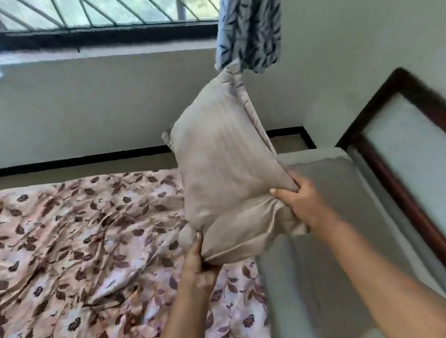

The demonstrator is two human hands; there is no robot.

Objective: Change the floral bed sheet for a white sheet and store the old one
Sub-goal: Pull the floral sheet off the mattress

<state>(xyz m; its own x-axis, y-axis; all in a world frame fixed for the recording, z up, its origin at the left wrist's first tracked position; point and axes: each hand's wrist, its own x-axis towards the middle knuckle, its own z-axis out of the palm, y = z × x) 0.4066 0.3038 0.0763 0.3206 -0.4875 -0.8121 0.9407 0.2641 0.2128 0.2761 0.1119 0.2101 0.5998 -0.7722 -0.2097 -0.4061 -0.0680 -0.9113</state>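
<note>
A plump beige striped fabric pillow (224, 168) is held up off the bed. Its lower corner is pinched by the left hand (199, 264), with the fingers curled under the cloth. Its side edge is bunched in the right hand (299, 203), thumb on the face and fingers behind.

The step in hand appears to be clearing the bed so that the sheet can be stripped. The next move probably calls for the pillow to be set somewhere off the bed, leaving both hands free.

The crumpled pink floral bed sheet with brown leaves (78, 256) lies below and outward of the left hand's grip. A bare grey mattress (313, 254) is exposed beneath the right forearm. No white sheet is seen.

Beyond the right hand's grip stands a dark wooden frame with a pale panel (413, 183). Above the pillow hangs a blue leaf-patterned curtain (249, 26) beside a barred window (89, 15).
</note>
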